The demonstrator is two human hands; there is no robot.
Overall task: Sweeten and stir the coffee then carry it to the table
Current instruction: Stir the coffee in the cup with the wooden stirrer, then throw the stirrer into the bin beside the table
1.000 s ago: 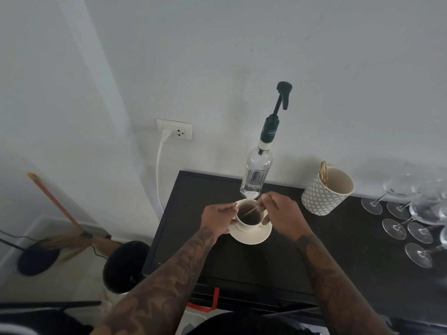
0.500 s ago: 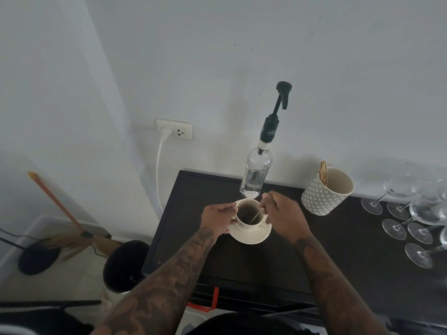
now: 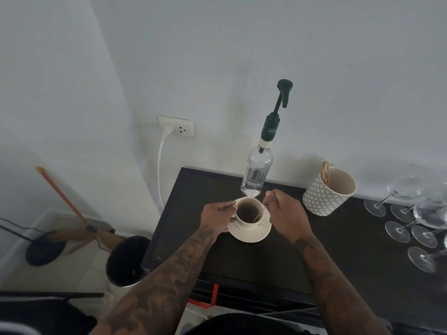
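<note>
Coffee cup (image 3: 247,214) on saucer (image 3: 251,234), dark counter (image 3: 266,259).
Left hand (image 3: 217,217) gripped the cup's side; right hand (image 3: 286,213) fingers (image 3: 269,200) pinched a stirrer (image 3: 260,213) dipped into the coffee.

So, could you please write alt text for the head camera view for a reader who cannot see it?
A person's right hand dips a thin stirrer into a cup of coffee on a saucer, while the left hand steadies the cup. They sit on a dark counter beside a pump bottle, a patterned holder and wine glasses.
</note>
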